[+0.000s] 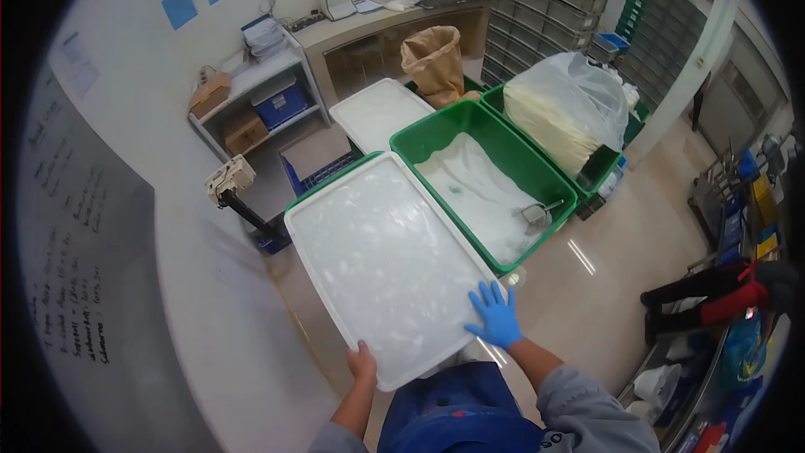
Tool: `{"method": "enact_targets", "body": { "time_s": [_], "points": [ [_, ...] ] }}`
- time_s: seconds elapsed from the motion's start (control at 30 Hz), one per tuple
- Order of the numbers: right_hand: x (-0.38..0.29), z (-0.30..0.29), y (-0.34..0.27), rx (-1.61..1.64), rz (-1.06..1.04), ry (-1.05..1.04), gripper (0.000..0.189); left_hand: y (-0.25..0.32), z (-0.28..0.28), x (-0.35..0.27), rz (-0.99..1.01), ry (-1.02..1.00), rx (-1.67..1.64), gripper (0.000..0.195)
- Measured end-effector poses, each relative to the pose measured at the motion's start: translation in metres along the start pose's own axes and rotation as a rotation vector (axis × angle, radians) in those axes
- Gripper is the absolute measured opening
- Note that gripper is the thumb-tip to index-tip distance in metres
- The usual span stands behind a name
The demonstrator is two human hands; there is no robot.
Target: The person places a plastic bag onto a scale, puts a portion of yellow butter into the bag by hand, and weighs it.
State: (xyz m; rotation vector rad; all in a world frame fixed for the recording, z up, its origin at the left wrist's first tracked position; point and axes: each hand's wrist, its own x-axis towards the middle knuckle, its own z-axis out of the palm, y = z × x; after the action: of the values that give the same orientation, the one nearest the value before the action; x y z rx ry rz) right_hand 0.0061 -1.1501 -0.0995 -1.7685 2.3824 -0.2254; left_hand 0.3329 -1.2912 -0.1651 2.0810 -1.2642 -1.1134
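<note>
A large white plastic lid (pixel 383 264) lies over a green bin (pixel 300 196), whose edge shows along the lid's upper left side. My bare left hand (pixel 362 363) grips the lid's near left edge, with the thumb on top. On the lid's right edge rests my right hand (pixel 495 316) in a blue glove, palm down with fingers spread. Beside the lid, an uncovered green bin (pixel 481 114) contains white powder (pixel 471 192). A metal scoop (pixel 536 214) sits in the powder near the bin's right end.
Beyond are another white lid (pixel 380 114), an open brown paper bag (pixel 433 66) and a clear plastic bag of pale-yellow powder (pixel 553 119) in a green bin. A scale display (pixel 229 179) and a shelf (pixel 251 88) stand left. Another person (pixel 717 299) bends at the right.
</note>
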Motion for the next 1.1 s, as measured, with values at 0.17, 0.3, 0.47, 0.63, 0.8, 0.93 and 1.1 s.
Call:
{"method": "enact_targets", "body": {
  "time_s": [0.17,0.3,0.47,0.63,0.8,0.93,1.1],
  "points": [
    [0.055,0.002,0.005,0.030,-0.050,0.036,0.073,0.019,0.010,0.043,-0.033,0.019,-0.004,0.044],
    [0.050,0.003,0.009,0.102,0.003,0.068,0.070,0.013,0.018,0.059,0.072,0.018,0.025,0.050],
    [-0.040,0.022,0.021,0.278,0.188,0.347,0.067,-0.026,-0.014,0.072,-0.051,-0.485,-0.226,0.068],
    [-0.237,0.107,0.079,0.663,0.671,-0.341,0.066,-0.059,-0.019,0.025,-0.081,-0.739,-0.436,0.068],
    [-0.528,0.161,0.120,0.708,1.557,-0.339,0.059,0.026,0.052,-0.173,-0.019,-0.882,-0.290,0.024],
    [-0.686,0.136,0.117,0.935,1.851,0.056,0.059,0.001,0.161,-0.278,0.025,-1.130,0.090,0.025],
    [-0.818,0.151,0.083,0.890,2.028,0.406,0.051,-0.055,0.246,-0.408,0.167,-1.371,0.527,0.028]
  ]
}}
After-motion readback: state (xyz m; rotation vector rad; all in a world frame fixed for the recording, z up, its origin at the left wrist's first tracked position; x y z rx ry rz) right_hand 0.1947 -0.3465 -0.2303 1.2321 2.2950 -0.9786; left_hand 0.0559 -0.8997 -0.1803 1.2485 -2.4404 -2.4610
